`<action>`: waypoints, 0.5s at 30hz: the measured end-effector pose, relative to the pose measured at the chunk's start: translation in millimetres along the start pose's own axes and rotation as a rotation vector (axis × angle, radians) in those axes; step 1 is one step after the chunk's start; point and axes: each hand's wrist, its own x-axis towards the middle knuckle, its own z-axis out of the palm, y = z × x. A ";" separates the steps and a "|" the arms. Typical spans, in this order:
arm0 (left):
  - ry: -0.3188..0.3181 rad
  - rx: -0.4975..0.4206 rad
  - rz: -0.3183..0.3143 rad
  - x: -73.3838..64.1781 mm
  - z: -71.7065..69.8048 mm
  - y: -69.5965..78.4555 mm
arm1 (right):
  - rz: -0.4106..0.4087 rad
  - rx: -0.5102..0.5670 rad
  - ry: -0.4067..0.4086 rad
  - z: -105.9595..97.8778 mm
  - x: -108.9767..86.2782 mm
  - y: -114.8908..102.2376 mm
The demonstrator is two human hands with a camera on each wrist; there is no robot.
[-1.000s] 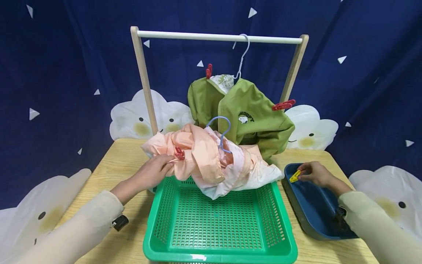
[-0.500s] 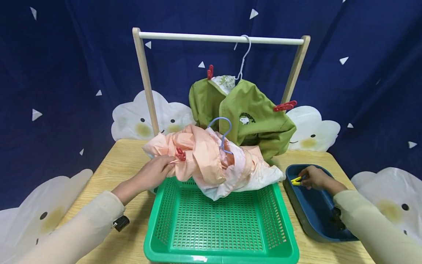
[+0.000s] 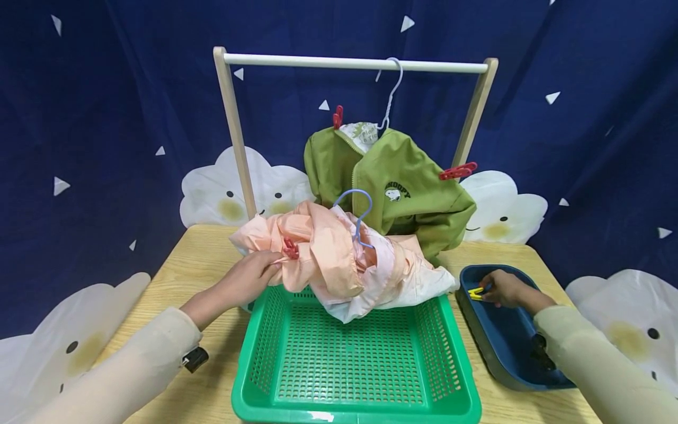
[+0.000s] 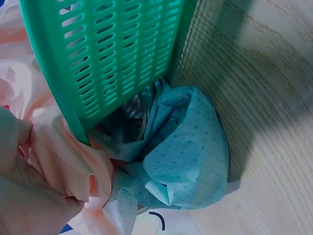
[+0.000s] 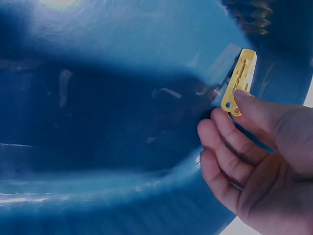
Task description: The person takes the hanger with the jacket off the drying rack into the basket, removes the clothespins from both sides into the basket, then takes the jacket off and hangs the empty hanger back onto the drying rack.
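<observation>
My left hand (image 3: 249, 280) pinches the edge of a crumpled peach jacket (image 3: 328, 247), right beside a red clothespin (image 3: 290, 248) clipped on the cloth. A blue hanger (image 3: 362, 212) pokes up from the jacket's collar, and the garment lies over the back of a green basket (image 3: 349, 359). At the right, my right hand (image 3: 507, 290) is inside a dark blue bin (image 3: 508, 330). Its thumb and forefinger pinch a yellow clothespin (image 5: 240, 81) by one end, near the bin's wall; the other fingers are loosely curled.
Behind the basket stands a rack with a white rail (image 3: 307, 61). On it hangs a green jacket (image 3: 392, 176) with two red clothespins, one at the collar, one at the shoulder. Teal patterned cloth (image 4: 186, 152) lies beside the basket on the wooden table (image 4: 279, 161).
My right hand has lowered a little into the blue bin, and the yellow clothespin has turned in its fingers. The left hand stays on the peach jacket.
</observation>
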 end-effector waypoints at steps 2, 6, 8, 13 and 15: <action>-0.001 0.001 -0.002 -0.4 -0.2 0.1 | 0.005 0.000 -0.002 -0.2 -0.6 -0.5; 0.001 0.001 0.003 -0.6 -0.9 0.7 | 0.015 -0.014 -0.015 -1.1 -0.9 -0.1; 0.002 0.003 0.008 -0.6 -1.1 1.0 | 0.022 -0.028 -0.018 -2.6 -1.6 -0.1; 0.000 0.004 0.013 -0.5 -1.8 1.6 | 0.038 -0.051 -0.022 -7.6 -5.1 -0.4; 0.000 0.002 0.017 -0.2 -1.7 1.4 | 0.044 -0.055 -0.021 -8.4 -6.9 0.2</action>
